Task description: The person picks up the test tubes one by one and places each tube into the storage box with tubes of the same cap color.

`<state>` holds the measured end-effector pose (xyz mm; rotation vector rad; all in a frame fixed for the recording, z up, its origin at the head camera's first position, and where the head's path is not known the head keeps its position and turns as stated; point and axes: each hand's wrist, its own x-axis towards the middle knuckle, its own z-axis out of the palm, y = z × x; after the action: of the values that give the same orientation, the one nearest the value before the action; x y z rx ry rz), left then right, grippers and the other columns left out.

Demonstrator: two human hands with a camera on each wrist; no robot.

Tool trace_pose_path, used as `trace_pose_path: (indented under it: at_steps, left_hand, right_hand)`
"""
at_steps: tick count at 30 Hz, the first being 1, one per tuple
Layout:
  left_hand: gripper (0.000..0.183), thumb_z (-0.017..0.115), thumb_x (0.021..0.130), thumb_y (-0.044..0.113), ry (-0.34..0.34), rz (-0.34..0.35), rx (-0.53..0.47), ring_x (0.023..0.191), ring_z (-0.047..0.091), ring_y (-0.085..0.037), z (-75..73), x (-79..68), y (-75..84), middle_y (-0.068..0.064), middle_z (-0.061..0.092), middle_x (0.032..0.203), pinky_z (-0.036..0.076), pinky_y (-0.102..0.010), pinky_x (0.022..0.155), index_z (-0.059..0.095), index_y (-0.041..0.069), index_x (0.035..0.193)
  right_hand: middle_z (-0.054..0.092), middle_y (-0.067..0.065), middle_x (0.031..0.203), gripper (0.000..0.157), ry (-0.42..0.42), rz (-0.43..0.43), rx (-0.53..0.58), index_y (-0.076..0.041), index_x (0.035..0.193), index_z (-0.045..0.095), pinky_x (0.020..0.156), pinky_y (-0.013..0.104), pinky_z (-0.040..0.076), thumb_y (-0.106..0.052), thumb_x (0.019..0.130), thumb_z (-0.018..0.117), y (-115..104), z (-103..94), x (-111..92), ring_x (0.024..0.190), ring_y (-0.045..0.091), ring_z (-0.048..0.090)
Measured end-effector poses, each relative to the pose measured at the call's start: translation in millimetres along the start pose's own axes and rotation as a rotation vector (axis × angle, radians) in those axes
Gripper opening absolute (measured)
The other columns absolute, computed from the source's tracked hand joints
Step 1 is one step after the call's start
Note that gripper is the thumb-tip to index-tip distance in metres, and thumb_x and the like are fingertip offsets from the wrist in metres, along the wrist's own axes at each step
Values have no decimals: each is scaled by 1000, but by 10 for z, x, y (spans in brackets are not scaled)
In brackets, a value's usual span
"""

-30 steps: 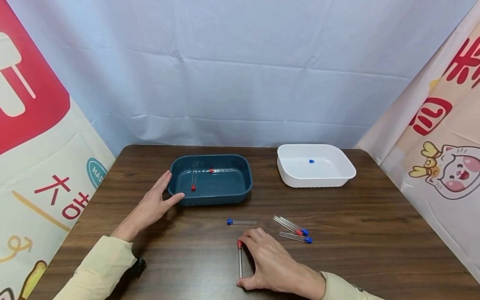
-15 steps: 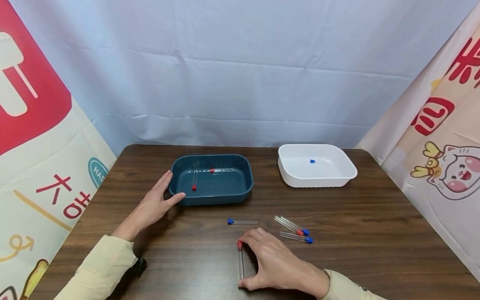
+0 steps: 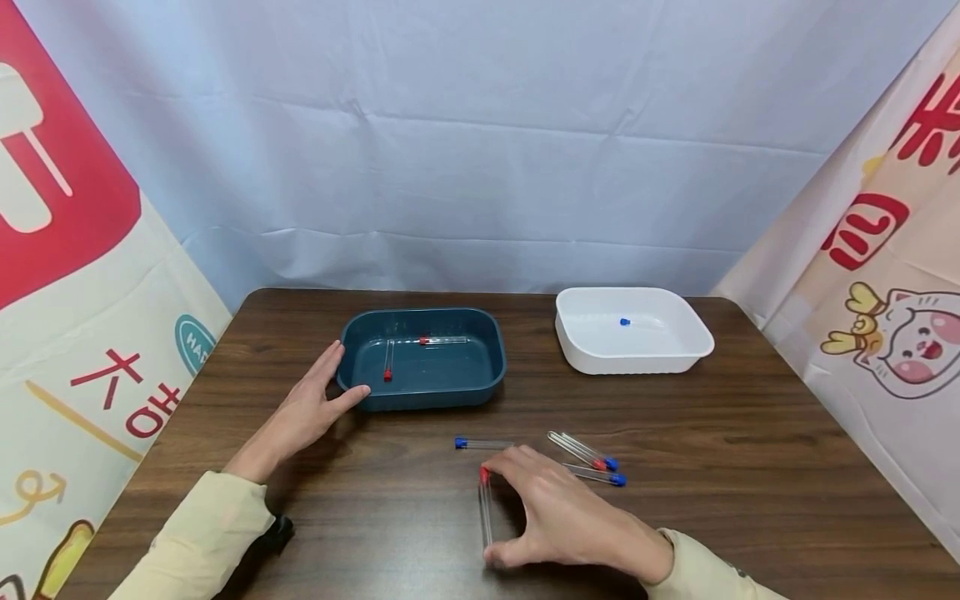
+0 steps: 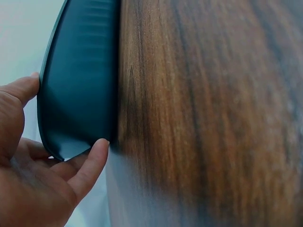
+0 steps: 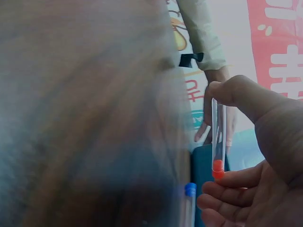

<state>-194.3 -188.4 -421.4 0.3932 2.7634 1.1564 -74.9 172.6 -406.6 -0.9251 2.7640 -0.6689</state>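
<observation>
In the head view my right hand (image 3: 558, 517) pinches a clear test tube (image 3: 486, 512) with a red cap lengthwise, thumb at its rounded end, index finger at the cap. The right wrist view shows this same tube (image 5: 218, 135) between thumb and fingertip. My left hand (image 3: 303, 412) holds the left end of a dark teal basin (image 3: 427, 400), thumb on the front rim and fingers round the side. Two red-capped tubes lie inside that basin. Just beyond my right hand, a blue-capped tube (image 3: 480, 444) lies on the table, partly overlapped by the fingers.
Several tubes (image 3: 581, 450), one red-capped and the others blue-capped, lie right of my right hand. A white basin (image 3: 633, 364) with a blue-capped tube stands at the back right. Printed cloths and a pale curtain (image 3: 480, 167) surround the brown table (image 3: 750, 433).
My right hand has shifted slightly up and right with the red-capped tube, and its fingers now overlap the blue-capped tube's end. My left hand has stayed on the teal basin.
</observation>
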Motion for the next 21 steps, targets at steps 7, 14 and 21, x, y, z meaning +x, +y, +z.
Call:
trace_pose_path:
  at_steps: [7, 14, 21]
  left_hand:
    - [93, 60, 103, 49, -1, 3, -5, 156, 10, -44, 9, 6, -3, -17, 3, 173, 18, -68, 118, 8, 5, 166]
    - [95, 60, 103, 52, 0, 4, -8, 156, 10, -44, 10, 11, -4, -16, 3, 173, 18, -68, 118, 8, 4, 166]
    - [95, 60, 102, 53, 2, 8, -5, 156, 10, -44, 9, 19, -10, -17, 4, 173, 17, -68, 118, 8, 4, 166]
  right_hand:
    - [57, -6, 138, 84, 36, 11, 7, -13, 144, 57, 103, 47, 51, -61, 79, 83, -18, -138, 33, 125, 13, 54]
    - [56, -9, 137, 85, 84, 14, 6, -13, 143, 57, 104, 46, 50, -57, 77, 86, -27, -239, 50, 125, 11, 53]
    - [57, -7, 138, 85, 123, 4, -36, -12, 142, 58, 102, 42, 52, -54, 74, 88, -34, -305, 79, 124, 9, 54]
